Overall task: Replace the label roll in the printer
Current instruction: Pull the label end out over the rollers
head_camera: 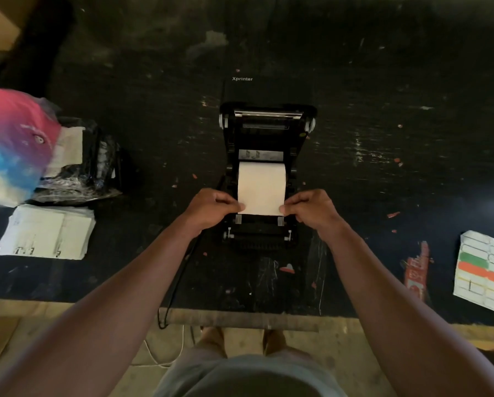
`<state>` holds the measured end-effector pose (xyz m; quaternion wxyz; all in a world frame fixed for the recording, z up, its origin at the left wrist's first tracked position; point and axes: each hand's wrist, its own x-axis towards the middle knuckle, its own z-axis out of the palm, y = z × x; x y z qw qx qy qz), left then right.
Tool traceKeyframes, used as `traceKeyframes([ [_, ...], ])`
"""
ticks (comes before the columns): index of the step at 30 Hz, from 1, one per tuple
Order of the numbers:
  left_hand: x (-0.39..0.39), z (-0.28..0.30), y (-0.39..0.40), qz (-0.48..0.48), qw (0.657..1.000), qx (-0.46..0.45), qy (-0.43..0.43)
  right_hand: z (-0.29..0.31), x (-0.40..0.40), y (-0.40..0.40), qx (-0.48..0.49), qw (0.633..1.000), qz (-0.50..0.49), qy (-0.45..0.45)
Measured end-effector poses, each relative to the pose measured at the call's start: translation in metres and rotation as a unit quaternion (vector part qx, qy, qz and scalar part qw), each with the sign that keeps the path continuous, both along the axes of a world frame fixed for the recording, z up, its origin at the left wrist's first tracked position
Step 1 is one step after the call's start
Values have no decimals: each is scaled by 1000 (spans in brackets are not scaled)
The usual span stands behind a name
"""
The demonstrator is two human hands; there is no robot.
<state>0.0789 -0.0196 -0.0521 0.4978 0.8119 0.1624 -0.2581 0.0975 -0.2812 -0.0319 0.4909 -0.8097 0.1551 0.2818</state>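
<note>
A black label printer (268, 130) stands in the middle of the table with its lid swung open toward the far side. A white label roll (261, 181) sits in its bay, and a strip of paper runs from it toward me. My left hand (214, 206) pinches the strip's left corner. My right hand (311, 209) pinches its right corner. Both hold the paper's free end just above the guides and the roller at the printer's front.
A stack of white label sheets (46, 232) lies at the left, behind it a plastic-wrapped bundle (82, 161) and a pink-and-blue cap (13, 141). A sheet with coloured labels (486, 270) lies at the right edge. A black cable (177, 282) hangs over the table's front edge.
</note>
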Motion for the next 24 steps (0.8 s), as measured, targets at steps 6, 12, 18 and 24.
traceKeyframes([
  [6,6,4,1,-66,994,81,-36,-6,-5,5,-24,999,2,-37],
  [12,5,6,1,-130,980,133,-75,-14,-8,8,-61,997,-3,-54],
  [18,4,5,0,-139,976,150,-71,-17,-8,8,-75,996,2,-40],
  [24,14,12,-1,-155,977,143,-19,-8,4,10,-156,980,119,-35],
])
